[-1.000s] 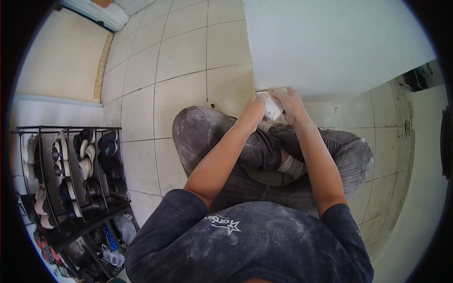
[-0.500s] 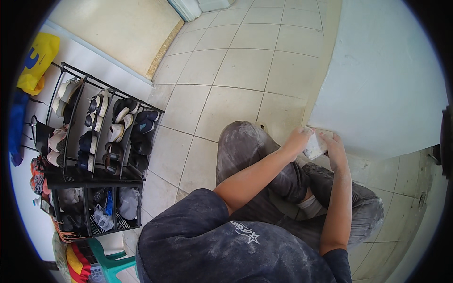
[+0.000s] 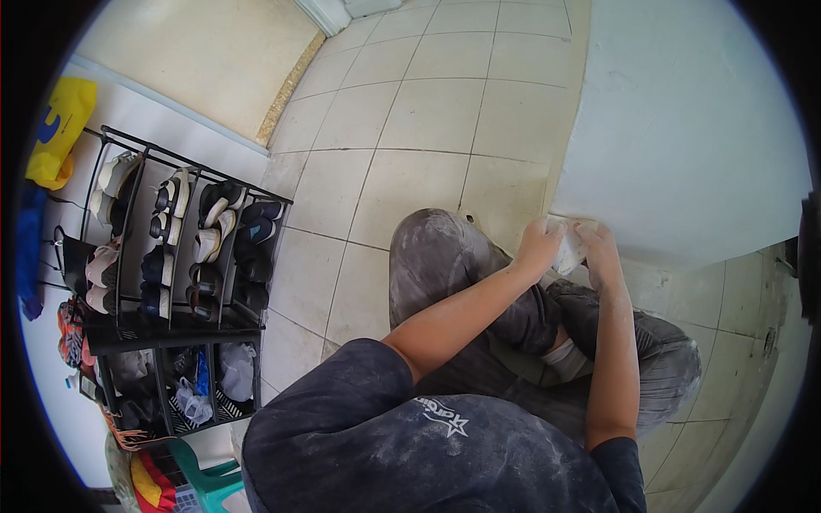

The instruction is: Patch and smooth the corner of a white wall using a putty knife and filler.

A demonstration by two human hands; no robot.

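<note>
A small white flat piece [image 3: 568,254], smudged and dusty, is held between my two hands beside the bottom corner of the white wall [image 3: 676,145]. My left hand [image 3: 538,247] is closed on its left side. On its right side, my right hand [image 3: 602,256] pinches it with bent fingers. What the piece is made of cannot be made out. My crossed legs in dark, dust-covered trousers [image 3: 445,265] lie just below the hands.
A black rack [image 3: 171,325] of several shoes and plastic bags stands at the left. Below it is a green plastic stool [image 3: 209,479]. Pale floor tiles [image 3: 419,179] stretch ahead to a cream door panel [image 3: 197,60]. A yellow bag [image 3: 64,124] hangs far left.
My view has shifted slightly, so the wall corner sits a little further left and higher. Both hands stay on the white piece, which has turned slightly.
</note>
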